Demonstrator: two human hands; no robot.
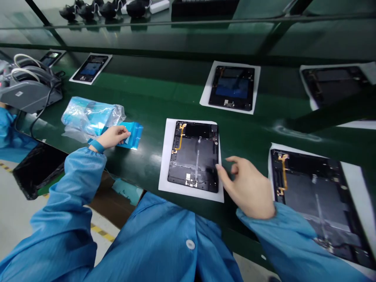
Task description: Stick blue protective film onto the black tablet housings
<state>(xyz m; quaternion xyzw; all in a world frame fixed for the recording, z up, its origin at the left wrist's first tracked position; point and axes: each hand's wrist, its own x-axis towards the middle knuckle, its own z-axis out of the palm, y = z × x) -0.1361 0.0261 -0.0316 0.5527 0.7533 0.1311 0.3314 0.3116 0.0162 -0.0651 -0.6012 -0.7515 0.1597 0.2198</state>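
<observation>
Left hand [113,136]: fingers pinched together on the blue film [134,135] at their tips. Right hand [249,186]: thumb and index spread in a loose curve, nothing held; couldn't tell if the thumb touched. Open-backed tablet [188,154] lay just left of the right fingers, on a white sheet [165,172]. Progress, my read: ribbon and board fitted, no blue patch, so that part looked undone. Far tablet [232,86] beyond the right fingers had one; near tablet [323,196] right of them showed none. Materials: glossy flat film, crinkly clear bag [91,113] left of the left fingers, dull grey-black interior, thin orange ribbon [180,137].
</observation>
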